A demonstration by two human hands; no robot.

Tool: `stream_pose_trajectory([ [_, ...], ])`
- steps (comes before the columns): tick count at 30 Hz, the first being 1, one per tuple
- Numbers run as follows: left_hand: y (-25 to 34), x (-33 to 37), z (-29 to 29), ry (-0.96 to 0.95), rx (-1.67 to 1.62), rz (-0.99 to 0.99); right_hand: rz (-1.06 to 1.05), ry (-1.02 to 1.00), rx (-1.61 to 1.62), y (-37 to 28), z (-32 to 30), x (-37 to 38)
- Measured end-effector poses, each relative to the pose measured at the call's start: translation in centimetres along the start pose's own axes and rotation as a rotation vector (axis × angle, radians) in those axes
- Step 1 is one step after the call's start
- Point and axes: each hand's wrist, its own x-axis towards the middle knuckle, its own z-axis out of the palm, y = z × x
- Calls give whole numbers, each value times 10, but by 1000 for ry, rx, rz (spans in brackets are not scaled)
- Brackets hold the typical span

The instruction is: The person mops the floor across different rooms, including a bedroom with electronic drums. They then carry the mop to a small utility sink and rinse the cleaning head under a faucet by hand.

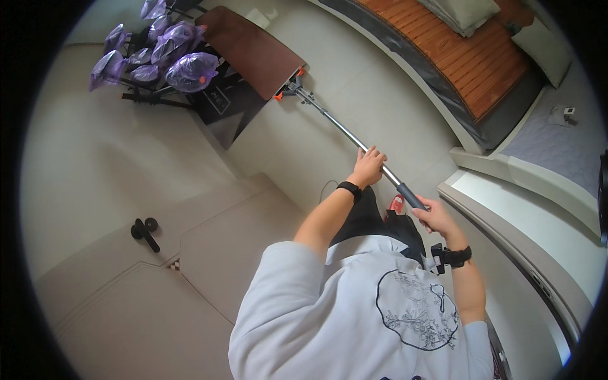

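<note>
- The person's right hand (437, 217) is curled round the dark grey grip (411, 196) at the near end of a long pole (342, 128);
- the left hand (368, 167) grasps that pole farther along, on its silvery shaft;
- it slants off over the pale floor (304, 152), its orange-tipped forked head (292, 87) right by the end of a brown panel (250, 50); whether they touch, I can't tell from here;
- past that, leftward, purple-wrapped pieces (192, 71) crowd together.

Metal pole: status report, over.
Left hand gripping metal pole, right hand on its grey handle. Orange-tipped head at near end of brown panel. Purple-wrapped items left of panel.
</note>
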Motion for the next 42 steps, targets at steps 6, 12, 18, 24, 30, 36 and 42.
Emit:
stream_pose_trajectory([
  [6, 34, -16, 39, -38, 62, -89, -71, -29, -10, 48, -13, -30],
  [12, 142, -41, 127, -279, 264, 149, 58, 67, -179, 156, -88, -121],
  [18, 265, -49, 210, -618, 17, 495, 129, 228, -166, 227, -156, -258],
  [24, 289, -59, 234, -476, -40, 579, 186, 266, -188, 243, -180, -290],
  [30, 294, -49, 215, -332, 28, 473, 147, 242, -245, 220, -204, -264],
  [36, 232, -47, 206, -242, 148, 309, 96, 130, -204, 199, -173, -204],
  [42, 115, -82, 144, -94, 129, 108, 3, 39, -245, 150, -65, -120],
])
